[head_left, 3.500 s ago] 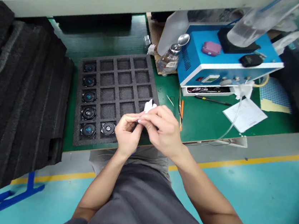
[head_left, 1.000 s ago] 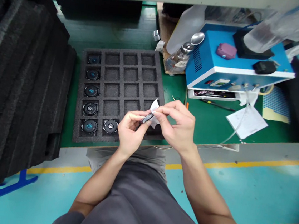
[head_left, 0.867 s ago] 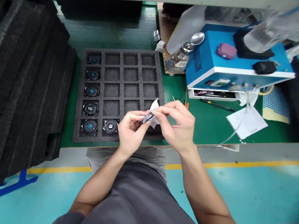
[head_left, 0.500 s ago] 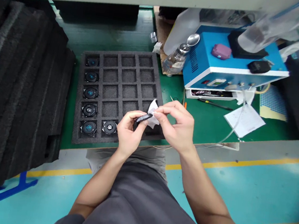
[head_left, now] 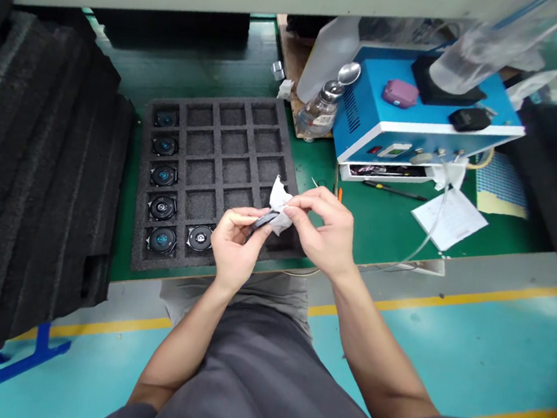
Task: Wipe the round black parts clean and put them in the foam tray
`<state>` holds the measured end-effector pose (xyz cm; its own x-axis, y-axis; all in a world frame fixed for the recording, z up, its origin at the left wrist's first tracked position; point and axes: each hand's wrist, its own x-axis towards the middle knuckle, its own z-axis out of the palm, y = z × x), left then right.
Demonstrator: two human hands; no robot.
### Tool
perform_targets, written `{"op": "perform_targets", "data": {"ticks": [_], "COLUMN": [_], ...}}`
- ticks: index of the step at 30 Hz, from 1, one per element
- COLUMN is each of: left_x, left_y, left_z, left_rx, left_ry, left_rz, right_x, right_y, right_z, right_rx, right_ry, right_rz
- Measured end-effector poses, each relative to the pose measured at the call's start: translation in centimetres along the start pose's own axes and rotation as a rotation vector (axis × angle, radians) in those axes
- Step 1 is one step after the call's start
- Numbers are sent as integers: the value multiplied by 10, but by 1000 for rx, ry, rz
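Observation:
My left hand (head_left: 234, 247) pinches a small dark round part (head_left: 263, 219) by its edge, just above the near edge of a black foam tray (head_left: 221, 182). My right hand (head_left: 323, 231) presses a crumpled white wipe (head_left: 278, 203) against that part. Several round parts with blue centres (head_left: 163, 175) fill the tray's left column, and one more (head_left: 199, 237) sits in the near row's second cell. The other cells hold nothing.
A tall stack of black foam sheets (head_left: 32, 161) rises at the left. A blue control box (head_left: 419, 118) stands at the right rear with a glass dispenser bottle (head_left: 320, 110) beside it. A paper sheet (head_left: 448, 218), a tube and small tools lie on the green mat (head_left: 382, 224).
Both hands stay together over the tray's near edge. The part has turned from hidden between the fingers to edge-on, with the wipe shifting over it. The view has drifted slightly.

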<state>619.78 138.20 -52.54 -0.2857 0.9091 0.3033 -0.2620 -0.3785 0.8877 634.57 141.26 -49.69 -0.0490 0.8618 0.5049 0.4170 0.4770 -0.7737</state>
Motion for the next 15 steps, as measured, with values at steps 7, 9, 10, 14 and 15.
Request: {"op": "perform_targets", "data": {"ticks": [7, 9, 10, 14, 15], "left_x": [1, 1, 1, 1, 1], "left_y": [0, 0, 0, -1, -1], "left_z": [0, 0, 0, 0, 0], "left_rx": [4, -4, -7, 0, 4], "left_ry": [-7, -12, -14, -17, -15], "left_rz": [10, 13, 14, 7, 5], "right_x": [1, 2, 2, 0, -1], "right_y": [-6, -7, -8, -18, -20], "right_z": [0, 0, 0, 3, 4], "right_rx": [44, 48, 54, 96, 94], "right_ry": [-6, -9, -8, -40, -62], "right_rz": [8, 16, 22, 6, -23]}}
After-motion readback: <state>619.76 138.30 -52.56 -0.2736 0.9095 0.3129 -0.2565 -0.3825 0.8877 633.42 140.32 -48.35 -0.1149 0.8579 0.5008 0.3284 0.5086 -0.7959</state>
